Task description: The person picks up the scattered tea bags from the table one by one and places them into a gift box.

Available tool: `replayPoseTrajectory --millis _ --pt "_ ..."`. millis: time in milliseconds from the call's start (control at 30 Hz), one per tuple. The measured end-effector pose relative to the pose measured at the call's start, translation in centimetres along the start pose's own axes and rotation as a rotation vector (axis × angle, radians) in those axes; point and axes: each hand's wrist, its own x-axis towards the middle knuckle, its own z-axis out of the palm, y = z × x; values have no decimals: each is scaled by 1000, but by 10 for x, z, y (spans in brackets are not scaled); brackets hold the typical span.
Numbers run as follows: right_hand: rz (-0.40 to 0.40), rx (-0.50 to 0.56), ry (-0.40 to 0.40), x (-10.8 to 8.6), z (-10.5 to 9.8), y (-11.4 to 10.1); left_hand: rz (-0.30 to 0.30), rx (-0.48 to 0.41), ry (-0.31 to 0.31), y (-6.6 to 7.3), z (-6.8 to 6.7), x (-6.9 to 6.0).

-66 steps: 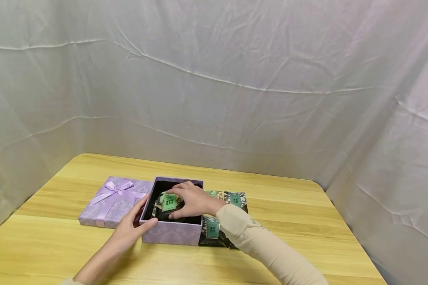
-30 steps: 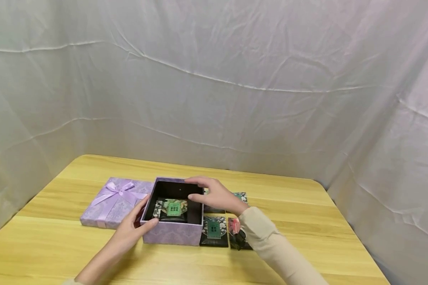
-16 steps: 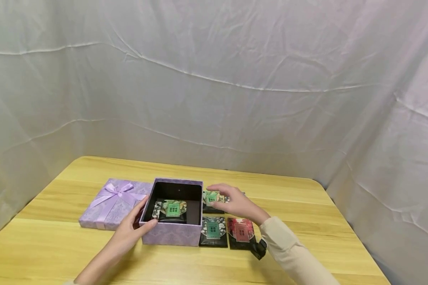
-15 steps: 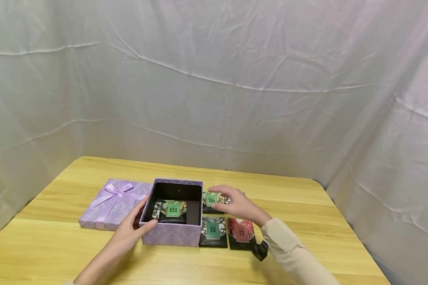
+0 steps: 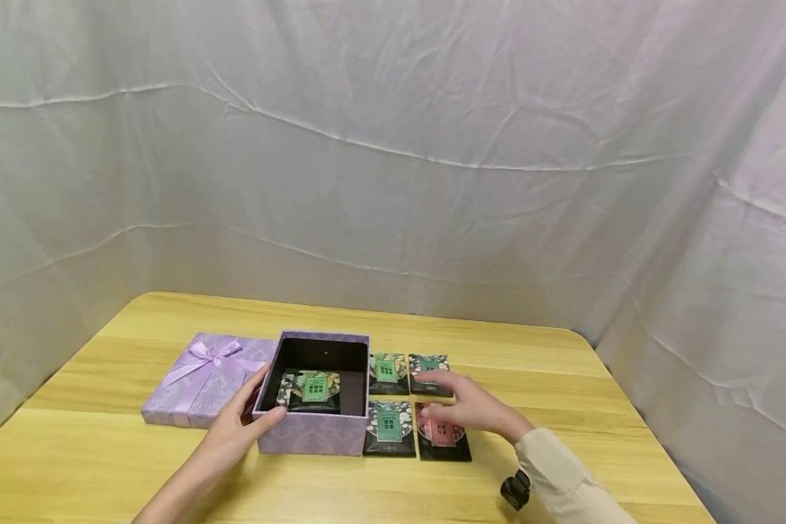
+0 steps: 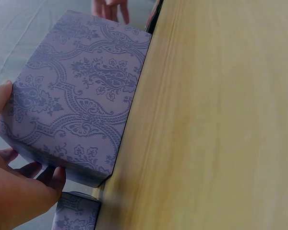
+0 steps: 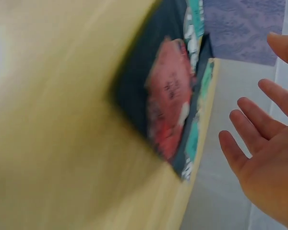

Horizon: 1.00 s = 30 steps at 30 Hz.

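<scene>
My left hand [image 5: 234, 426] grips the left front corner of the purple patterned box [image 5: 313, 434]; the left wrist view shows the thumb and fingers [image 6: 55, 178] on its sides. Inside the box, at the front left, a green-labelled black packet [image 5: 316, 389] overlaps another one. My right hand [image 5: 473, 405] hovers, fingers spread and holding nothing, over the right-hand packets. Beneath it lie a red-labelled packet [image 5: 442, 434] and, behind that, a green-labelled one [image 5: 430, 366]. Two more green-labelled packets, one at the back [image 5: 388, 372] and one in front [image 5: 389, 428], lie beside the box.
A purple lid [image 5: 199, 386] with a ribbon bow lies left of the box on the wooden table [image 5: 563, 386]. A black device hangs at my right wrist [image 5: 516, 490]. Pale cloth [image 5: 393, 182] stands behind the table and along its sides.
My right hand has moved out of the box, first over the back packets, then right and towards the front. The packets inside the box are uncovered. My left hand keeps its grip on the box.
</scene>
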Motion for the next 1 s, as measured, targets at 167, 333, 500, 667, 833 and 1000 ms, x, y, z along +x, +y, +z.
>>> replayPoseTrajectory --millis 167,333,500,667,833,1000 --pt "13 38 -50 -13 2 11 3 4 -5 2 0 0" --pt "78 3 -67 -25 2 17 -13 1 -6 2 0 0" --pt "94 2 -77 -31 1 21 -17 10 -2 2 0 0" --pt "101 -2 -90 -34 3 23 -8 21 0 2 -1 -1" --pt "121 -29 -118 -36 5 24 -4 11 -8 2 -2 -1" --pt "88 -95 -144 -37 6 26 -16 8 -8 2 -1 -1"
